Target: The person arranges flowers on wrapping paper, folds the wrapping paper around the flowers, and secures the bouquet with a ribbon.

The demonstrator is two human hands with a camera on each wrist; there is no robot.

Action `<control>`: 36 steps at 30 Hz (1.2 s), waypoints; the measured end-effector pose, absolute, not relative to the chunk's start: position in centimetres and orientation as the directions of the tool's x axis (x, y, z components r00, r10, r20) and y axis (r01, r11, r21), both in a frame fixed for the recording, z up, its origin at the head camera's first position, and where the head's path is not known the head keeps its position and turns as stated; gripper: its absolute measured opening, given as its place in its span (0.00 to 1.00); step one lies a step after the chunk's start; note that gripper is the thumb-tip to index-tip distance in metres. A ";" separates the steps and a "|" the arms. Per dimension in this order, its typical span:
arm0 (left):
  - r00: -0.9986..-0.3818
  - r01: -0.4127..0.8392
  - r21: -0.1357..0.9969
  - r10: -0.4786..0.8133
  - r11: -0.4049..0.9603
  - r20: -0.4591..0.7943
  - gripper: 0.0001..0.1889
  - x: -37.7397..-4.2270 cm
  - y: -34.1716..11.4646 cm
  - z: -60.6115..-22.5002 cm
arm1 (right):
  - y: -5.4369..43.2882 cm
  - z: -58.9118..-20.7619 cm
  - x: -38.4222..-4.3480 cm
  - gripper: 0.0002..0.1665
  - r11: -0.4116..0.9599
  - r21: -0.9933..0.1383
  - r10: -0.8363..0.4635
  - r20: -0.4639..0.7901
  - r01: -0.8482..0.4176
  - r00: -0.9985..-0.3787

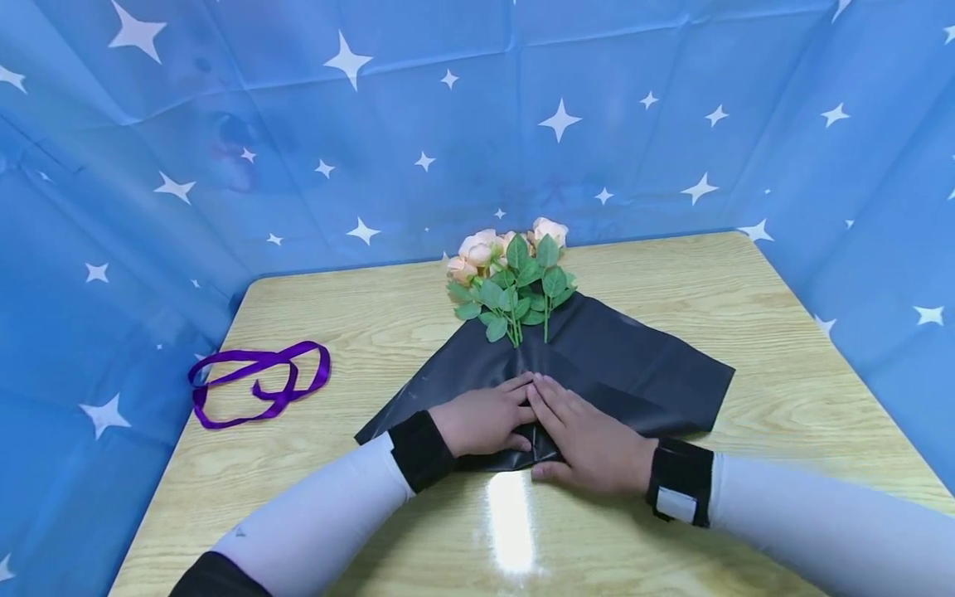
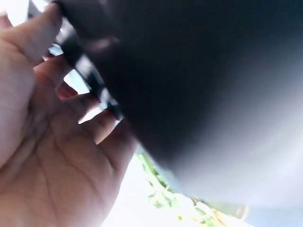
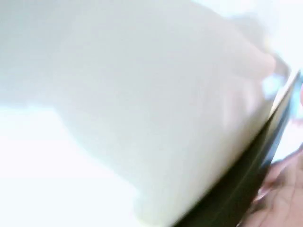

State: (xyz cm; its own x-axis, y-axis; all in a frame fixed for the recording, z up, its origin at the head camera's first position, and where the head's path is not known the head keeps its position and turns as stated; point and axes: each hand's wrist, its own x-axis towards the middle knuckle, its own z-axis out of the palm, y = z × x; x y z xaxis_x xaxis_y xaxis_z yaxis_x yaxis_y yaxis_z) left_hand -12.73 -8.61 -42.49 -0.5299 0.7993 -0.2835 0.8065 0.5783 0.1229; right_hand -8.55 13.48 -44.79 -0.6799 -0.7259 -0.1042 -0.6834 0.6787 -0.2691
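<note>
In the head view a sheet of black wrapping paper [image 1: 634, 356] lies spread on the table, with a crease down its middle. Several pale peach roses [image 1: 477, 247] with green leaves [image 1: 522, 278] rest at its far edge, their stems pointing towards me. My left hand [image 1: 485, 419] lies on the near part of the paper, fingers stretched out. From the other side my right hand [image 1: 597, 444] touches the paper with straight fingers, its fingertips meeting those of the left. The left wrist view shows fingers [image 2: 102, 125] against the paper's edge; the right wrist view is washed out.
A loosely looped purple ribbon [image 1: 261, 356] lies on the left of the wood-grain table [image 1: 336, 307]. Blue cloth [image 1: 477, 108] with white stars hangs behind the table and along both sides.
</note>
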 end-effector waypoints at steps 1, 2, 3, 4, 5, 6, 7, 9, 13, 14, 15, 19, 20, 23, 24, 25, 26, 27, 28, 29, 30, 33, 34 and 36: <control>-0.530 0.805 0.127 0.800 0.579 -0.281 0.34 -12.7 -8.7 -42.6 | 13.6 -44.7 -7.4 0.60 0.681 -0.246 -0.727 -0.112 -0.690 -0.677; -0.530 0.804 0.133 0.800 0.580 -0.282 0.35 -12.7 -8.7 -42.7 | 13.7 -44.6 -6.4 0.60 0.681 -0.230 -0.730 -0.129 -0.696 -0.672; -0.530 0.802 0.135 0.798 0.581 -0.286 0.36 -12.7 -8.8 -42.7 | 13.9 -44.6 -5.4 0.59 0.677 -0.210 -0.735 -0.153 -0.705 -0.660; -0.530 0.802 0.137 0.798 0.582 -0.288 0.36 -12.7 -8.8 -42.8 | 14.0 -44.5 -4.7 0.60 0.673 -0.191 -0.740 -0.180 -0.715 -0.648; -0.530 0.801 0.137 0.796 0.583 -0.291 0.36 -12.7 -8.8 -42.9 | 14.1 -44.6 -4.0 0.59 0.666 -0.170 -0.744 -0.205 -0.726 -0.635; -0.533 0.800 0.130 0.793 0.586 -0.295 0.36 -12.7 -8.8 -43.0 | 14.3 -44.6 -3.6 0.59 0.659 -0.150 -0.749 -0.223 -0.737 -0.624; -0.534 0.800 0.124 0.791 0.587 -0.297 0.36 -12.8 -8.9 -43.1 | 14.5 -44.7 -3.3 0.59 0.655 -0.139 -0.750 -0.240 -0.743 -0.616; -0.539 0.798 0.118 0.788 0.590 -0.298 0.36 -12.7 -8.9 -43.0 | 14.9 -44.9 -3.0 0.59 0.657 -0.152 -0.747 -0.268 -0.738 -0.609; -0.547 0.792 0.116 0.781 0.599 -0.301 0.36 -12.5 -8.8 -43.0 | 16.4 -44.9 -2.4 0.60 0.702 -0.233 -0.711 -0.293 -0.673 -0.640; -0.548 0.791 0.118 0.781 0.601 -0.300 0.36 -12.5 -8.8 -43.0 | 16.9 -44.9 -2.2 0.61 0.715 -0.254 -0.699 -0.295 -0.652 -0.652; -0.549 0.790 0.119 0.780 0.602 -0.300 0.36 -12.5 -8.8 -43.0 | 17.5 -44.8 -2.0 0.61 0.732 -0.270 -0.681 -0.302 -0.625 -0.667; -0.549 0.790 0.121 0.781 0.601 -0.297 0.36 -12.4 -8.8 -42.9 | 20.0 -44.6 -1.4 0.64 0.798 -0.285 -0.602 -0.316 -0.531 -0.734; -0.549 0.789 0.125 0.781 0.602 -0.297 0.36 -12.4 -8.8 -42.9 | 20.7 -44.5 -1.2 0.63 0.809 -0.291 -0.586 -0.312 -0.511 -0.748; -0.551 0.781 0.142 0.777 0.609 -0.303 0.36 -12.5 -9.0 -42.9 | 22.5 -44.7 -0.9 0.62 0.831 -0.292 -0.548 -0.282 -0.473 -0.788; -0.551 0.778 0.150 0.777 0.610 -0.303 0.36 -12.5 -9.0 -42.9 | 23.1 -44.7 -0.9 0.61 0.837 -0.287 -0.537 -0.266 -0.466 -0.800; -0.550 0.776 0.157 0.778 0.611 -0.304 0.36 -12.5 -9.1 -42.9 | 23.7 -44.8 -0.8 0.61 0.842 -0.284 -0.527 -0.252 -0.459 -0.812; -0.550 0.775 0.162 0.778 0.611 -0.304 0.36 -12.5 -9.1 -42.8 | 24.3 -44.8 -0.7 0.60 0.848 -0.276 -0.516 -0.236 -0.453 -0.823; -0.550 0.774 0.165 0.778 0.611 -0.303 0.37 -12.5 -9.2 -42.8 | 24.9 -44.9 -0.6 0.59 0.857 -0.260 -0.501 -0.225 -0.444 -0.836; -0.549 0.775 0.167 0.780 0.609 -0.301 0.37 -12.5 -9.2 -42.9 | 25.5 -45.0 -0.5 0.58 0.866 -0.245 -0.487 -0.211 -0.436 -0.848; -0.547 0.776 0.168 0.781 0.608 -0.301 0.37 -12.6 -9.2 -42.9 | 26.1 -45.1 -0.3 0.58 0.874 -0.230 -0.473 -0.198 -0.428 -0.859; -0.546 0.779 0.165 0.783 0.605 -0.298 0.37 -12.6 -9.2 -42.9 | 26.7 -45.3 -0.1 0.57 0.881 -0.213 -0.461 -0.183 -0.423 -0.868; -0.541 0.782 0.162 0.785 0.601 -0.302 0.37 -12.6 -9.1 -43.0 | 28.1 -45.7 0.5 0.56 0.900 -0.170 -0.427 -0.154 -0.402 -0.891; -0.538 0.786 0.159 0.787 0.598 -0.301 0.37 -12.7 -9.1 -43.1 | 28.4 -45.8 0.6 0.56 0.901 -0.155 -0.425 -0.142 -0.404 -0.894; -0.534 0.790 0.155 0.789 0.593 -0.303 0.37 -12.7 -9.0 -43.1 | 28.5 -45.8 0.5 0.56 0.902 -0.132 -0.427 -0.123 -0.412 -0.896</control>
State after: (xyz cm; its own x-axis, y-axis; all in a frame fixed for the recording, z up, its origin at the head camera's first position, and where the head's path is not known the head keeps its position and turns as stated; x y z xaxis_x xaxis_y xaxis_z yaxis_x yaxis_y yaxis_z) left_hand -12.72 -8.99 -43.05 -0.5336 0.7894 -0.3034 0.7898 0.5934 0.1550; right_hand 0.54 28.51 -45.80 -0.8957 -0.4272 -0.1234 -0.4118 0.9016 -0.1320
